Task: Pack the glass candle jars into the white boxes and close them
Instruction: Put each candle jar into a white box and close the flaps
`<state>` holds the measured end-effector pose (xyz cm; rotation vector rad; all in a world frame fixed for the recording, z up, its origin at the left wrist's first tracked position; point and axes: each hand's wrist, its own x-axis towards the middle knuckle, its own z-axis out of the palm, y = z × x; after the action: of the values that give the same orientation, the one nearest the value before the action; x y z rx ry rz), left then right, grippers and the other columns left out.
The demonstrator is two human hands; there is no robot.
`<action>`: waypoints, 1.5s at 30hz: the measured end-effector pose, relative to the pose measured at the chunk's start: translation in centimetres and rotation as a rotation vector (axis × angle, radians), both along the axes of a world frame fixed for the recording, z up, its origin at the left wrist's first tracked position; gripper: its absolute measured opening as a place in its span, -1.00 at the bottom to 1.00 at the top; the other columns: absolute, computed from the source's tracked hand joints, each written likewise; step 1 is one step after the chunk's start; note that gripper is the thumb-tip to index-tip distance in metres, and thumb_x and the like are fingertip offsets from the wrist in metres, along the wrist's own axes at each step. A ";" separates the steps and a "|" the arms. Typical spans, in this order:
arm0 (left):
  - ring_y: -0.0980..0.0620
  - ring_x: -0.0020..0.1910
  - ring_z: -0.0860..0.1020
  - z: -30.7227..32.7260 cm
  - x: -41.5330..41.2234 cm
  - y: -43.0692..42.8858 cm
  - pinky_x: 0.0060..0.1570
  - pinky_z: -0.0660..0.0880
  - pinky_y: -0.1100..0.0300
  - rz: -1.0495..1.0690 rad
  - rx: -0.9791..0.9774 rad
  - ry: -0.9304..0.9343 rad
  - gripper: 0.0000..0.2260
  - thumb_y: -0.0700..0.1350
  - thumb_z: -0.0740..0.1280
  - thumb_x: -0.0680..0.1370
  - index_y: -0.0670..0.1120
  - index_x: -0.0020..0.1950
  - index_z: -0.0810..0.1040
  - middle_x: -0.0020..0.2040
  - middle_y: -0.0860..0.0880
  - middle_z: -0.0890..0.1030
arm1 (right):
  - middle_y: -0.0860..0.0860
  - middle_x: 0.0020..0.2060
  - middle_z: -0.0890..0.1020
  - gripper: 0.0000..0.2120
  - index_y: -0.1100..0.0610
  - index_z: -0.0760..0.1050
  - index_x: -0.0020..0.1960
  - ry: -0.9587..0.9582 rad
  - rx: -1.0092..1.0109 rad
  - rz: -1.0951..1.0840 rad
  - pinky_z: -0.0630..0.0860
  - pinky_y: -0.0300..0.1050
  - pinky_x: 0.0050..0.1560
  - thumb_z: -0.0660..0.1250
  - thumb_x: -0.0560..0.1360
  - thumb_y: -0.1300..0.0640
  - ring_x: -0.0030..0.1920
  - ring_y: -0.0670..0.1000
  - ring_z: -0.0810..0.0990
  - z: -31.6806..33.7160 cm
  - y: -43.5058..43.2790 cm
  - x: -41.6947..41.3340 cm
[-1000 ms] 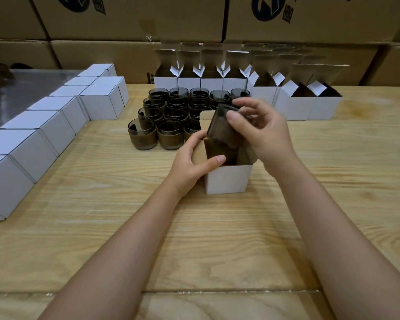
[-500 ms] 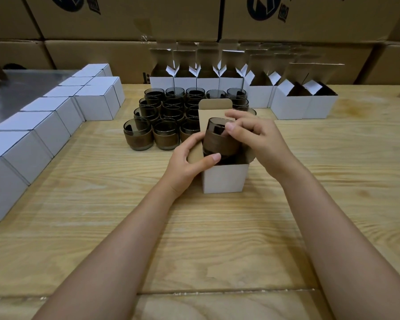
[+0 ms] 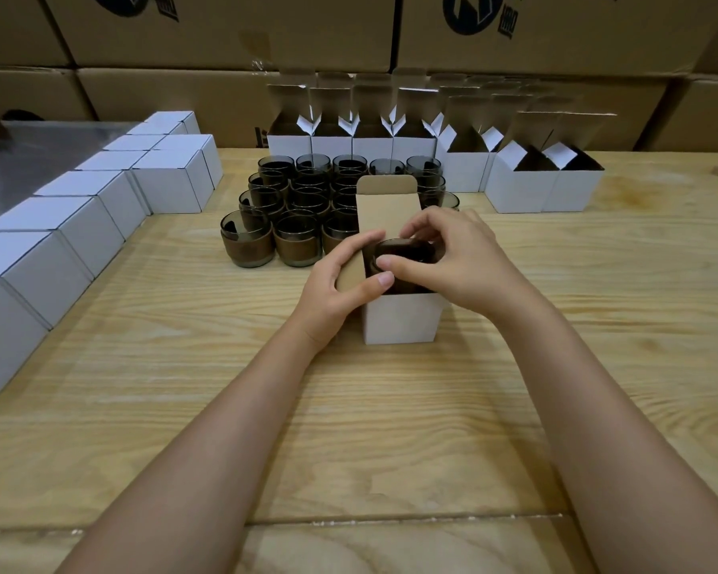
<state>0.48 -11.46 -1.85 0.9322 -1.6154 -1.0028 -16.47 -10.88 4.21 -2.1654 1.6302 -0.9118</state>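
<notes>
Right hand curled round jar, left hand round white box.

I am seeing free passage over the bare near half of the light wooden tabletop. On the left, closed white cardboard boxes are forming a wall; clustered dark glass jars and open white boxes are blocking the far side. The upright brown flap of the central white box is screening those jars.
</notes>
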 end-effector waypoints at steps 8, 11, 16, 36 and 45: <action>-0.04 0.28 0.49 0.2 -0.1 0.1 0.29 0.45 -0.01 -0.021 -0.013 -0.017 -0.34 0.14 0.39 0.32 -0.11 0.37 0.43 0.29 -0.11 0.51 | -0.05 -0.02 0.54 -0.26 0.03 0.27 0.28 0.392 0.277 -0.058 0.03 0.33 0.42 0.33 0.28 -0.37 0.20 0.09 0.44 2.0 -0.4 1.1; 0.00 0.27 0.50 0.2 -0.1 0.2 0.27 0.46 0.07 -0.028 -0.027 -0.017 -0.33 0.14 0.37 0.33 -0.12 0.38 0.42 0.28 -0.08 0.51 | 0.03 0.08 0.53 -0.23 0.05 0.20 0.38 0.466 0.310 -0.072 0.12 0.31 0.41 0.39 0.34 -0.29 0.22 0.13 0.45 2.5 -0.7 1.9; 0.06 0.26 0.49 0.2 -0.2 0.2 0.24 0.44 0.18 -0.031 -0.037 0.005 -0.34 0.13 0.37 0.32 -0.10 0.37 0.42 0.25 -0.05 0.52 | -0.04 0.04 0.59 -0.18 -0.05 0.20 0.47 0.118 0.236 -0.012 0.49 -0.06 0.07 0.38 0.33 -0.32 0.12 -0.02 0.53 1.7 -0.6 0.5; 0.20 0.20 0.49 -0.2 -0.4 -0.3 0.18 0.45 0.21 -0.047 -0.026 0.092 -0.49 0.10 0.28 0.46 -0.08 0.37 0.41 0.24 0.06 0.51 | 0.10 0.02 0.65 -0.55 0.19 0.48 0.26 -1.309 0.283 0.135 0.57 -0.01 0.03 0.32 0.37 0.20 -0.01 0.06 0.63 -5.6 0.0 1.0; -0.09 0.11 0.56 -0.2 0.3 -1.0 0.13 0.43 0.00 -0.012 0.277 0.424 -0.59 -0.01 0.03 0.64 -0.14 0.41 0.38 0.16 -0.18 0.61 | 0.08 -0.06 0.67 -0.60 0.16 0.52 0.20 -1.286 0.303 0.178 0.58 -0.12 -0.20 0.31 0.36 0.21 -0.12 0.04 0.65 -6.0 -0.4 0.8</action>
<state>0.82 -12.50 -2.01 0.8210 -1.1479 -1.3538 -15.68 -11.24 -1.80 -1.0010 0.8009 -1.4134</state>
